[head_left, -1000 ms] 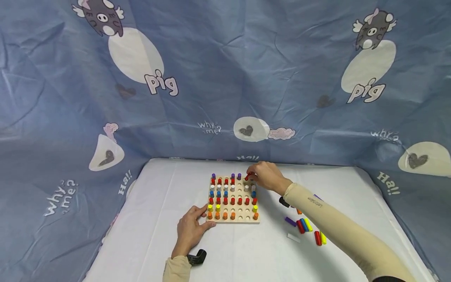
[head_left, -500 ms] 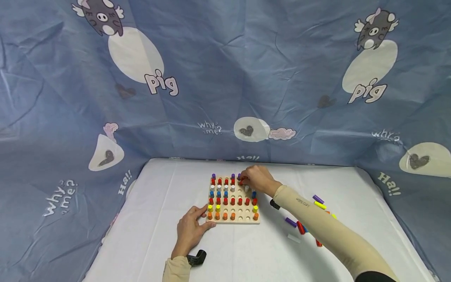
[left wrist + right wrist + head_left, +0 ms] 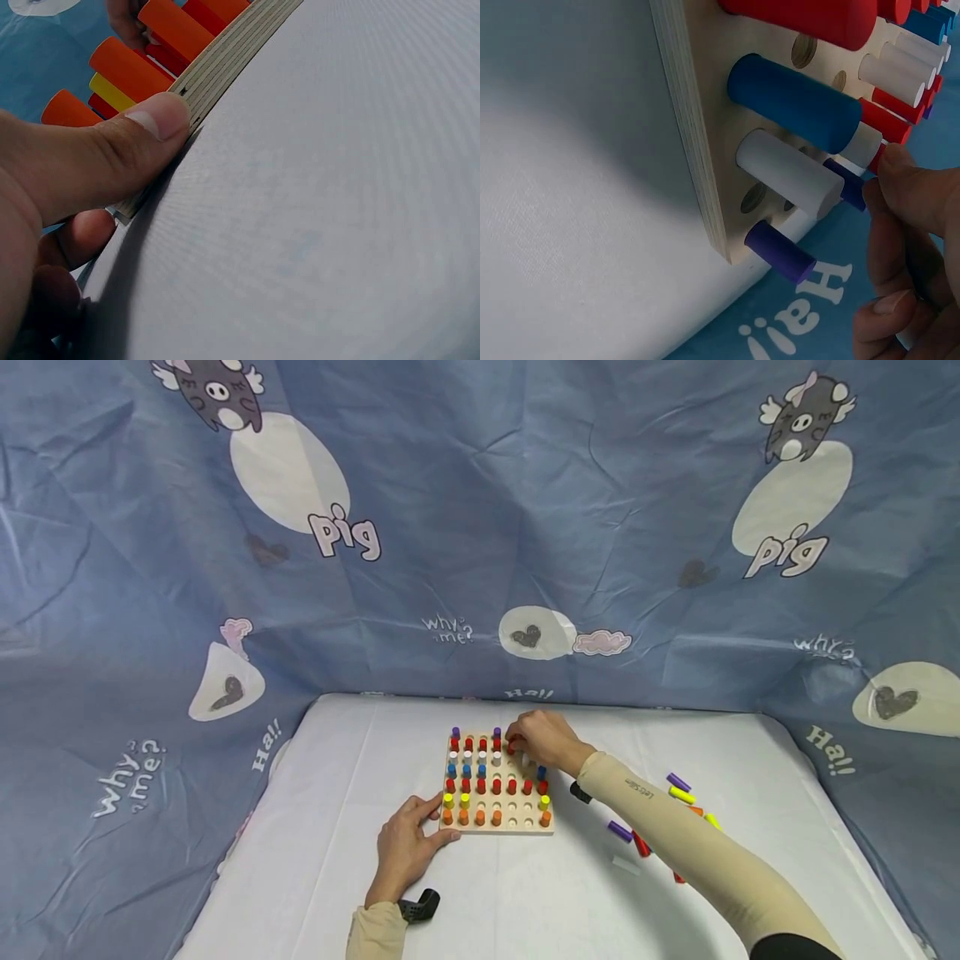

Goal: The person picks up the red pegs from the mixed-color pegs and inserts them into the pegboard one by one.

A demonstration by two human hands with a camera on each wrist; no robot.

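Note:
A light wooden pegboard lies on the table, its upright pegs standing in rows of orange, yellow, red, blue, white and purple. My left hand grips its near left corner, the thumb pressed along the plywood edge. Over the far right part of the board, my right hand pinches a red peg between thumb and fingertips, in line with the row of red pegs. In the right wrist view, a blue peg, a white peg and a purple peg stand near the fingers; the held peg is mostly hidden.
Loose pegs lie on the white table to the right, among them a purple peg, a yellow peg and a white peg. My right forearm covers some of them. A blue cloth hangs behind the table.
My right hand has moved left and slightly down with the red peg, from the board's far right corner to the red row. My left hand has stayed on the corner.

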